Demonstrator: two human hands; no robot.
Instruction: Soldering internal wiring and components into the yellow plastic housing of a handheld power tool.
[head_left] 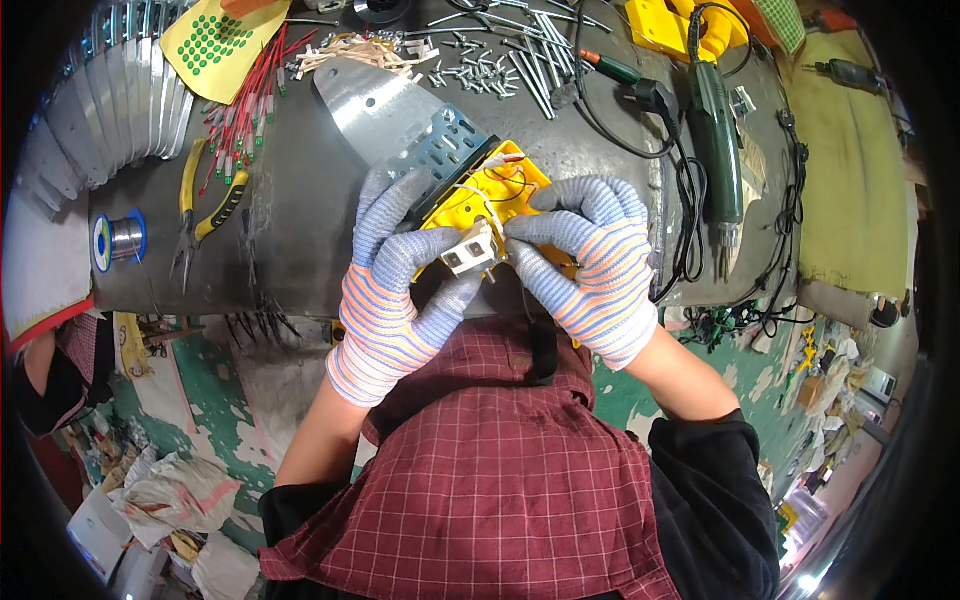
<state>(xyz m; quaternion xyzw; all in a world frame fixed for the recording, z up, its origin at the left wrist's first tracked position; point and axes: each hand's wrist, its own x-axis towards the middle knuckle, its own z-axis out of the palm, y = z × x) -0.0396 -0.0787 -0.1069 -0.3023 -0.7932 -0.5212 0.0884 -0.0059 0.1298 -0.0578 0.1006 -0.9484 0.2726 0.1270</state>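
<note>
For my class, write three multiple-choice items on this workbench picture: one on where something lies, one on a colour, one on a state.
1. Where do the yellow-handled pliers lie?
A. left of the gloved hands
B. on the green power tool
C. under the yellow housing

2. What colour is the housing that the hands hold?
A. blue
B. yellow
C. white

3. How is the small white switch block held?
A. lying loose on the bench
B. by the left hand alone
C. between both hands

Answers:
1 A, they rest on the grey bench beside the solder spool.
2 B, its plastic shows yellow.
3 C, the left hand and right hand both touch it.
</note>
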